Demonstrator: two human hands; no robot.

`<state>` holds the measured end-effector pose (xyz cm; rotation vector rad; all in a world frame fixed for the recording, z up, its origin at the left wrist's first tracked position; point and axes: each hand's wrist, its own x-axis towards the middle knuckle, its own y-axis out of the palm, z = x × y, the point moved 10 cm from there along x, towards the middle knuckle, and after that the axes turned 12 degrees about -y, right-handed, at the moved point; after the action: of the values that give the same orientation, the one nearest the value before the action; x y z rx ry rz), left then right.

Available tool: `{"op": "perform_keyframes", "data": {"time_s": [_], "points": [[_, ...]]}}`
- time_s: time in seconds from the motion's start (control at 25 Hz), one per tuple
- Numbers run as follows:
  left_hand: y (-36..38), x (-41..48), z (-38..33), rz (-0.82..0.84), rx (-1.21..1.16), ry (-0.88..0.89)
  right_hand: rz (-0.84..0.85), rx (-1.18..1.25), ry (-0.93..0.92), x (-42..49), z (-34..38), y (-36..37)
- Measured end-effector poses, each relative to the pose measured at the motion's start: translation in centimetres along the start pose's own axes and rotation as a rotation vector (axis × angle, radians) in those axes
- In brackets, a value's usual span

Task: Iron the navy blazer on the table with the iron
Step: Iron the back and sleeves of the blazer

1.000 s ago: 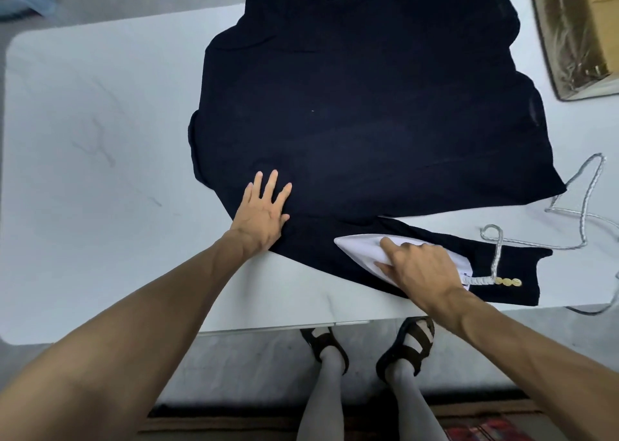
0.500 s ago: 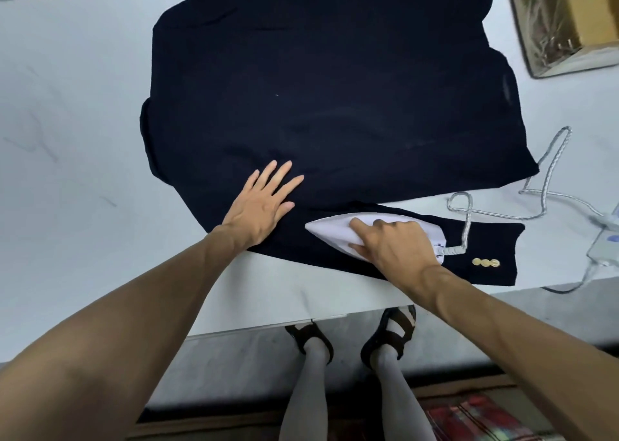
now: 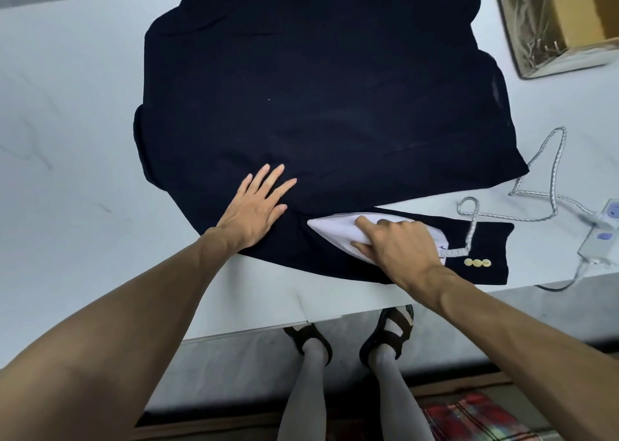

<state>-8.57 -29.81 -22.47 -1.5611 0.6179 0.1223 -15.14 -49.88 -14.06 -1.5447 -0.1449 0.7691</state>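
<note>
— How does the blazer lie?
— The navy blazer (image 3: pixel 318 105) is spread flat on the white table (image 3: pixel 67 132). One sleeve (image 3: pixel 489 239) stretches along the near edge, with three gold buttons (image 3: pixel 477 262) at the cuff.
— And the iron?
— The white iron (image 3: pixel 335 234) sits flat on that sleeve, tip pointing left. My right hand (image 3: pixel 398 243) grips its handle, and its braided cord (image 3: pixel 471 231) crosses the cuff.
</note>
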Motion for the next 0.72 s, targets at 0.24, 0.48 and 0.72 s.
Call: {"op": "perform_keyframes", "data": {"time_s": [0.24, 0.48, 0.72], "points": [[-0.2, -0.2, 0.0, 0.002, 0.006, -0.013, 0.018, -0.018, 0.090, -1.9, -3.7, 0.3], [-3.4, -1.1, 0.5, -0.018, -0.175, -0.014, -0.003, 0.000, 0.122, -2.2, -3.6, -1.7], [-1.6, -4.1, 5.1, 0.156, 0.069, -0.193, 0.002, 0.042, 0.073, 0.6, 2.9, -2.3]]}}
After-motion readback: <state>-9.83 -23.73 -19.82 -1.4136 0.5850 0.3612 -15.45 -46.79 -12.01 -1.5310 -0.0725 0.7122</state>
